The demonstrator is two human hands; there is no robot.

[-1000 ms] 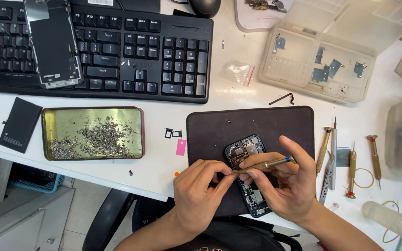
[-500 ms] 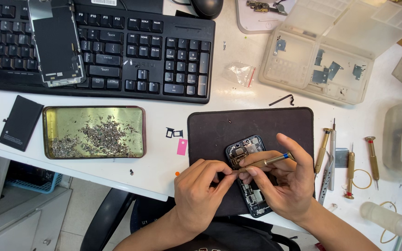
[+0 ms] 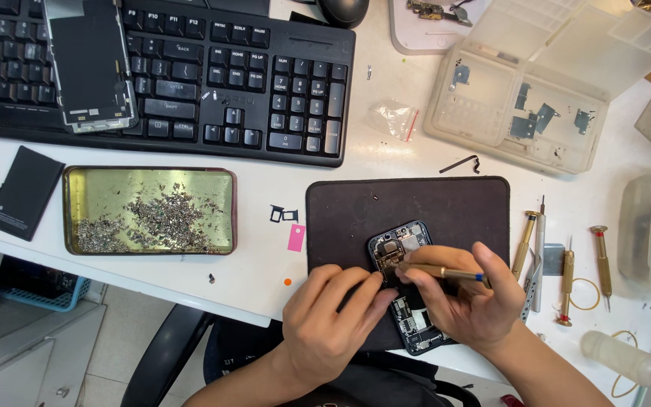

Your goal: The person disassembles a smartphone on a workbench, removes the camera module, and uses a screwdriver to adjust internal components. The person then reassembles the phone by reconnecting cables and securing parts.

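On the dark mat [image 3: 446, 207] at the near edge of the white surface [image 3: 386, 162], the left hand [image 3: 329, 320] pins the opened phone [image 3: 404, 283] steady while the right hand [image 3: 469, 298] grips a brass screwdriver [image 3: 446, 273] pen-style, tip on its innards, spare drivers [image 3: 566, 275] lying just beside

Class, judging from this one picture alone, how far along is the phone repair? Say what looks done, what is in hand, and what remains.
Done: the opened phone lies on the dark mat with its insides bare; a removed screen rests on the keyboard, and a battery lies apart. In hand: the left hand steadies the phone while the right hand works a screwdriver near the top. Left: the inner parts remain in place.
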